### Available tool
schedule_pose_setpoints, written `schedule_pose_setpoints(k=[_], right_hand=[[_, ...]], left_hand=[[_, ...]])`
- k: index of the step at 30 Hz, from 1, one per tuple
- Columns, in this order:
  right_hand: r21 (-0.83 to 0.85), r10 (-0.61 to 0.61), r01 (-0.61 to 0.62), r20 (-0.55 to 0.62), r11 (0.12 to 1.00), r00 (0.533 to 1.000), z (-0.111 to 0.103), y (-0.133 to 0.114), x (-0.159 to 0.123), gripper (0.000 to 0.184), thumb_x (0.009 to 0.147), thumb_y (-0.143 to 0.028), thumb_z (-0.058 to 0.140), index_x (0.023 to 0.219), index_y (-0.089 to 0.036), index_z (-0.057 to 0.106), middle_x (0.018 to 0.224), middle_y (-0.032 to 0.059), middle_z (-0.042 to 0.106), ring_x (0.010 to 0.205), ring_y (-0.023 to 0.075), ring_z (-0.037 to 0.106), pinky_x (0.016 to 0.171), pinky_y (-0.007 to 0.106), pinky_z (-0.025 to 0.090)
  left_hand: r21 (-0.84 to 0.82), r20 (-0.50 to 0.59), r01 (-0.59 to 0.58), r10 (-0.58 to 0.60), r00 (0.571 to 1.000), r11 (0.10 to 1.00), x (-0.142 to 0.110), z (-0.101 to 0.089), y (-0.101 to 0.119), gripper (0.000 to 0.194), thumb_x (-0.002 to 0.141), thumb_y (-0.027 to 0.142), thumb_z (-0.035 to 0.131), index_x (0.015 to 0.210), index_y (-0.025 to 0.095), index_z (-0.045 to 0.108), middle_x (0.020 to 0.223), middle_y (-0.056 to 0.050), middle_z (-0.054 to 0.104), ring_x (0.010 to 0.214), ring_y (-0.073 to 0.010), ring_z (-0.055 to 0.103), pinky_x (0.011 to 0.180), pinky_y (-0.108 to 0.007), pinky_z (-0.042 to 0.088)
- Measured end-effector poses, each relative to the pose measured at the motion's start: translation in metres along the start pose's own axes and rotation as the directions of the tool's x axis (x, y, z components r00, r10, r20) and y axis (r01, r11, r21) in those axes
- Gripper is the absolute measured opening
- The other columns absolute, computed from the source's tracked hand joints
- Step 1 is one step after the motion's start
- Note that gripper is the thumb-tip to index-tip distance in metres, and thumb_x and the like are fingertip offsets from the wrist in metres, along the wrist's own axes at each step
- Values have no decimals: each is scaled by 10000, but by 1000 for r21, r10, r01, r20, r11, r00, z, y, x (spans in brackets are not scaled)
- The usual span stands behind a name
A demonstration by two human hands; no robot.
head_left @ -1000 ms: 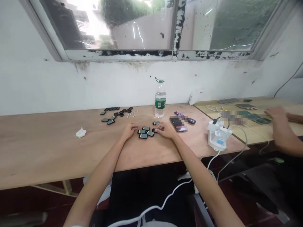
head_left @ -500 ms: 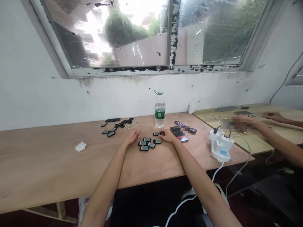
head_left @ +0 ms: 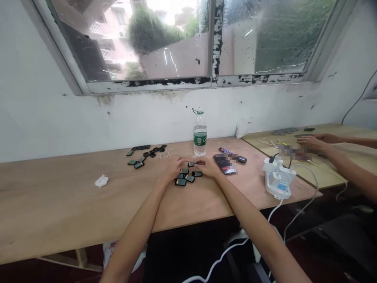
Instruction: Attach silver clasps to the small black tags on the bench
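Observation:
Between my two hands is a small black device with a grey-green screen [head_left: 191, 164], raised at the fingertips. My right hand [head_left: 208, 166] grips its right side with thumb and fingers. From the other side my left hand [head_left: 174, 169] reaches in, its fingers drawn together at the device's left edge; whatever they pinch is too small to make out. Just below the hands lie several similar devices, among them a front one [head_left: 180, 182] and a right one [head_left: 197, 173]. My left hand partly covers the nearest ones.
Farther back lie more black devices [head_left: 139, 165] and small white pieces [head_left: 163, 154]. A water bottle [head_left: 200, 140] stands behind my hands. To the right are a phone [head_left: 225, 165], a snack bar [head_left: 225, 151] and a white power strip [head_left: 278, 181]. A co-worker's hands [head_left: 309, 142] are at the far right.
My left hand has moved right, up to the device. My right hand has lifted that device slightly and brought it left, between both hands. The view has shifted a little.

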State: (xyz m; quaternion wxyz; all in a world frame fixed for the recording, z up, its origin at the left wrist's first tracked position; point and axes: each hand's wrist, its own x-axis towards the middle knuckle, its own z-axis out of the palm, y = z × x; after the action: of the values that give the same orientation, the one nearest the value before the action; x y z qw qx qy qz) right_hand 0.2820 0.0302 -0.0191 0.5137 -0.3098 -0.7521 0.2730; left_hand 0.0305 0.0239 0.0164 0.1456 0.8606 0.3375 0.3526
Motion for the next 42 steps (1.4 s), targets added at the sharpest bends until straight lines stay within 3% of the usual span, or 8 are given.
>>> schedule_pose_setpoints(k=[6, 9, 14, 20, 29, 42], right_hand=[[109, -34, 36, -23, 993, 999, 8, -9, -3, 231, 895, -401, 777, 1005, -199, 797, 1099, 115, 804, 996, 249, 782, 933, 418, 654], [130, -40, 44, -33, 991, 999, 9, -10, -3, 257, 889, -429, 795, 1009, -202, 797, 1110, 118, 798, 1020, 250, 774, 946, 416, 649], [156, -45, 49, -30, 987, 999, 9, -13, -3, 291, 888, -476, 802, 1019, -216, 811, 1129, 112, 784, 1001, 245, 774, 910, 403, 660], [162, -44, 49, -35, 986, 998, 9, -14, -4, 333, 894, -530, 790, 1027, -226, 820, 1125, 108, 781, 998, 243, 770, 894, 389, 663], [146, -55, 58, -25, 988, 998, 8, -14, -4, 326, 904, -530, 787, 1038, -236, 832, 1140, 114, 773, 1034, 251, 762, 911, 402, 656], [168, -3, 11, -44, 986, 999, 7, -23, -4, 329, 873, -527, 814, 1024, -236, 841, 1163, 119, 765, 1051, 254, 756, 899, 401, 663]], left_hand=[[-107, 40, 63, -59, 997, 992, -1, 12, -1, 448, 1040, 259, 466, 1447, 226, 648, 1324, -88, 742, 1083, -220, 726, 985, -377, 593], [-108, 31, 35, -32, 999, 994, -1, 13, -5, 437, 1037, 241, 465, 1418, 199, 675, 1264, -101, 759, 983, -211, 736, 915, -375, 612], [-53, -2, -81, 81, 997, 995, 0, 13, -10, 386, 1004, 185, 512, 1312, 200, 745, 1261, -111, 745, 1106, -231, 721, 983, -388, 598], [-143, -8, -122, 122, 992, 982, 0, 14, -14, 400, 1047, 230, 457, 1308, 207, 760, 1255, -119, 750, 1048, -223, 751, 843, -353, 663], [-242, -28, -93, 89, 996, 966, -1, 15, -13, 397, 1076, 386, 498, 1258, 209, 803, 1307, -146, 752, 1155, -276, 747, 901, -422, 678], [-188, -48, -76, 69, 997, 979, 0, 11, -2, 389, 1062, 368, 495, 1244, 197, 793, 1272, -146, 755, 1111, -260, 752, 912, -436, 671]])
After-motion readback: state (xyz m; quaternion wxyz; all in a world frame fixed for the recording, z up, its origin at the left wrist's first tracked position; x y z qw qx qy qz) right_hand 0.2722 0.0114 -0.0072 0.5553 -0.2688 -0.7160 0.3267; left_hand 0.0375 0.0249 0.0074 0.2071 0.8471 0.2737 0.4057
